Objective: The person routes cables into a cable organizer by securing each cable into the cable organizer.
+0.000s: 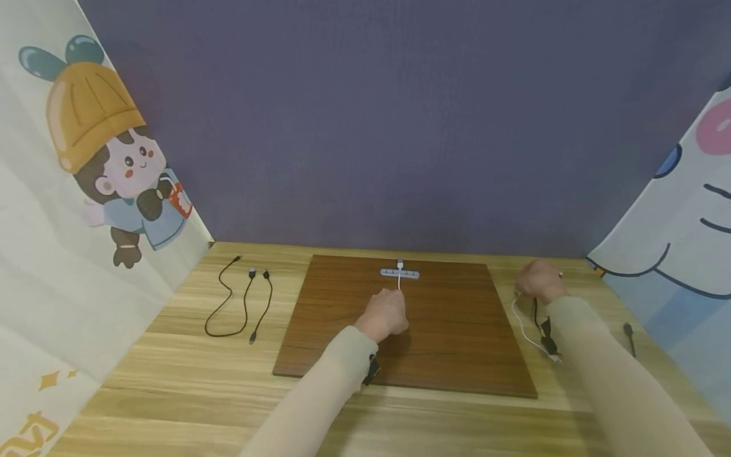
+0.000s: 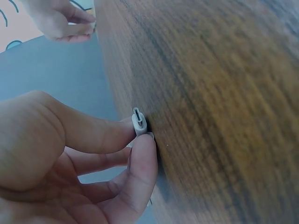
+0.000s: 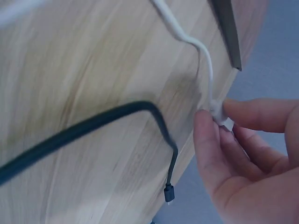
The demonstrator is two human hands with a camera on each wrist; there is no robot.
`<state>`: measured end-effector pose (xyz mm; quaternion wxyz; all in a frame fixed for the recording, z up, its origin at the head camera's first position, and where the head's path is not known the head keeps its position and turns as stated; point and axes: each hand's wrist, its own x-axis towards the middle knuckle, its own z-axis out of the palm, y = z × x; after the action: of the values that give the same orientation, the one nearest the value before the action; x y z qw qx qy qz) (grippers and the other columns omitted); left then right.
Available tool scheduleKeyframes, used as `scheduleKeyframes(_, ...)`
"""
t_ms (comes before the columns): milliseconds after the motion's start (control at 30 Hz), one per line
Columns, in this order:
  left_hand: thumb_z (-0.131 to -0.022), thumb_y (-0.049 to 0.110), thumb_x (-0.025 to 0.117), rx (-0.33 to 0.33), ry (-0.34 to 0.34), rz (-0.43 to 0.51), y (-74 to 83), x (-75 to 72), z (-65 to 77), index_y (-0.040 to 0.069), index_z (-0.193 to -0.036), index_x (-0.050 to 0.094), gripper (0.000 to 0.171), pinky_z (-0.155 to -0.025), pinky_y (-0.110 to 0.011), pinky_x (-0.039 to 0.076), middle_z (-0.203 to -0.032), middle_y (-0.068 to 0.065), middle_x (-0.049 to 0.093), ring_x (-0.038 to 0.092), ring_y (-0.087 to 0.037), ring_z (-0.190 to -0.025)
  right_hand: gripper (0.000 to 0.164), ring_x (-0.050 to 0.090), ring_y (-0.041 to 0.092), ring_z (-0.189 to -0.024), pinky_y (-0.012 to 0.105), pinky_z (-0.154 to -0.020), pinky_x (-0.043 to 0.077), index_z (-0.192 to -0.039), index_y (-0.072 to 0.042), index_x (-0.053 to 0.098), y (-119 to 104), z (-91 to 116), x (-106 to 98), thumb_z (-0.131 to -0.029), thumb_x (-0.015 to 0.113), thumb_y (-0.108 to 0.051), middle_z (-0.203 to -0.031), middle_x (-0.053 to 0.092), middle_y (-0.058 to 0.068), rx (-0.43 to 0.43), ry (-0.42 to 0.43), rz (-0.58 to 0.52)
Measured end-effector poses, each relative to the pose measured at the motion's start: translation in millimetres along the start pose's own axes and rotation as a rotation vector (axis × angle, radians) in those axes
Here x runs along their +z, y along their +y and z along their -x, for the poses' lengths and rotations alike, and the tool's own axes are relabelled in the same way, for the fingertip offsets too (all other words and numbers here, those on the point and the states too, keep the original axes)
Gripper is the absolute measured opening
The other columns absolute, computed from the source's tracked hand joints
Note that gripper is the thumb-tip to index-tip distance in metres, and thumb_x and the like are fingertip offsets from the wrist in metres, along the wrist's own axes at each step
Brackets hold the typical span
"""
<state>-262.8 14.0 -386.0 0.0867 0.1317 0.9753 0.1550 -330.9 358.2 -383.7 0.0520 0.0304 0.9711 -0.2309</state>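
My left hand (image 1: 384,315) is over the middle of a dark brown board (image 1: 457,330). In the left wrist view its thumb and fingers pinch a white USB-C plug (image 2: 138,122), metal tip exposed, close over the board. A white cable (image 1: 399,280) runs from this hand up to a pale cable clip (image 1: 389,272), where its other plug (image 1: 400,264) sits. Right of the board, my right hand (image 1: 541,280) pinches the white plug (image 3: 217,111) of a second white cable (image 3: 210,74), close to the table. A black cable (image 3: 98,117) lies beside it.
Several black cables (image 1: 246,311) lie on the light wood table (image 1: 165,374) left of the board. At the right are a bundled black cable (image 1: 548,343) and another black plug (image 1: 628,330). A dark blue-grey partition (image 1: 365,127) stands behind, with printed white curtains (image 1: 34,222) at both sides.
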Motion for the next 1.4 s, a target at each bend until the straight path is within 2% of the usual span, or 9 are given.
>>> scheduleKeyframes(200,-0.086,0.004,0.069,-0.016,-0.001,0.048,-1.8,1.4,0.1,0.014,-0.058,0.044,0.039,-0.056,-0.029,0.044,-0.053,0.002,0.042,0.044,-0.013,-0.051,0.042,0.062,0.038,-0.096,0.044,-0.077,0.054,-0.120,0.016,0.059,-0.2,-3.5,4.2,-0.089,0.060,-0.012,-0.111,0.065,0.030,-0.043,0.010,-0.091)
scheduleKeyframes(300,-0.086,0.005,0.069,-0.019,0.004,0.073,-3.1,1.8,0.0,0.014,-0.059,0.044,0.038,-0.055,-0.029,0.044,-0.054,0.002,0.043,0.045,-0.014,-0.051,0.039,0.064,0.033,-0.090,0.039,-0.072,0.054,-0.118,0.015,0.060,-4.2,-3.4,4.2,-0.088,0.061,-0.009,-0.106,0.067,0.027,-0.062,0.009,-0.124)
scheduleKeyframes(533,-0.087,0.005,0.069,-0.024,0.005,0.101,-3.9,1.9,-1.0,0.012,-0.062,0.049,0.032,-0.059,-0.031,0.044,-0.054,0.001,0.045,0.045,-0.014,-0.050,0.034,0.065,0.029,-0.083,0.032,-0.067,0.049,-0.109,0.012,0.067,-21.4,1.3,2.7,-0.081,0.063,-0.006,-0.096,0.071,0.020,-0.114,0.035,-0.103)
scheduleKeyframes(667,-0.088,0.005,0.069,-0.034,0.007,0.113,-3.4,1.8,-1.2,0.011,-0.064,0.052,0.029,-0.054,-0.030,0.042,-0.054,0.001,0.045,0.044,-0.013,-0.049,0.033,0.068,0.027,-0.079,0.032,-0.066,0.051,-0.110,0.012,0.067,-32.5,4.6,1.2,-0.082,0.062,-0.004,-0.095,0.072,0.021,-0.145,0.027,-0.111)
scheduleKeyframes(833,-0.087,0.004,0.069,-0.044,0.011,0.132,-3.0,0.8,-1.3,0.009,-0.069,0.056,0.022,-0.047,-0.028,0.040,-0.056,0.000,0.047,0.044,-0.013,-0.048,0.030,0.065,0.030,-0.085,0.037,-0.072,0.051,-0.109,0.010,0.069,-41.8,8.2,-2.7,-0.083,0.063,-0.005,-0.097,0.071,0.020,-0.192,0.035,-0.082)
scheduleKeyframes(1000,-0.087,0.003,0.068,-0.049,0.012,0.171,-4.0,-0.1,-1.3,0.006,-0.072,0.058,0.018,-0.044,-0.027,0.038,-0.058,-0.002,0.048,0.044,-0.013,-0.048,0.029,0.064,0.031,-0.087,0.037,-0.071,0.051,-0.108,0.009,0.069,-48.4,10.5,-3.9,-0.083,0.063,-0.004,-0.098,0.071,0.019,-0.208,0.016,-0.079)
scheduleKeyframes(1167,-0.086,0.001,0.070,-0.049,0.030,0.215,-7.5,0.7,-1.5,0.004,-0.074,0.061,0.015,-0.043,-0.026,0.040,-0.058,-0.003,0.055,0.047,-0.013,-0.046,0.027,0.067,0.028,-0.086,0.039,-0.073,0.053,-0.110,0.006,0.069,-58.8,14.3,-3.1,-0.086,0.067,-0.008,-0.100,0.071,0.017,-0.219,-0.019,-0.070)
scheduleKeyframes(1300,-0.085,-0.003,0.069,-0.034,0.042,0.214,-8.5,0.4,-0.8,0.004,-0.073,0.062,0.015,-0.043,-0.026,0.040,-0.057,-0.004,0.058,0.047,-0.013,-0.045,0.029,0.067,0.028,-0.089,0.041,-0.077,0.054,-0.113,0.005,0.069,-68.6,17.8,-1.2,-0.089,0.068,-0.010,-0.103,0.071,0.016,-0.249,-0.038,-0.066)
scheduleKeyframes(1400,-0.085,-0.004,0.068,-0.024,0.041,0.202,-8.1,-0.5,-0.3,0.003,-0.074,0.063,0.014,-0.043,-0.026,0.040,-0.058,-0.004,0.058,0.047,-0.013,-0.046,0.030,0.067,0.027,-0.088,0.038,-0.074,0.053,-0.114,0.006,0.069,-74.7,19.8,-0.1,-0.088,0.068,-0.008,-0.100,0.072,0.016,-0.275,-0.045,-0.064)
